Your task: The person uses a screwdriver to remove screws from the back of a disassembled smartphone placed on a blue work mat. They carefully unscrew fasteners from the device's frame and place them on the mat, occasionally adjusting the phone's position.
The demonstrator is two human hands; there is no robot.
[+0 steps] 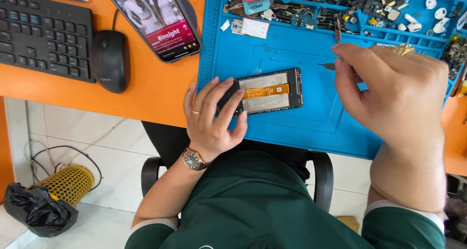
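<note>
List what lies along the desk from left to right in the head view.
Black keyboard → black mouse → smartphone with lit screen → left hand → opened phone on the blue mat → right hand.

An opened black phone frame [266, 91], orange flex cable exposed, lies flat on the blue mat [292, 54].

A single camera worn on the person's head looks steeply down and forward over their lap onto the near edge of the orange desk [146, 91]. It sits close, with the desk's blue work mat [292, 127] filling the upper right.
</note>
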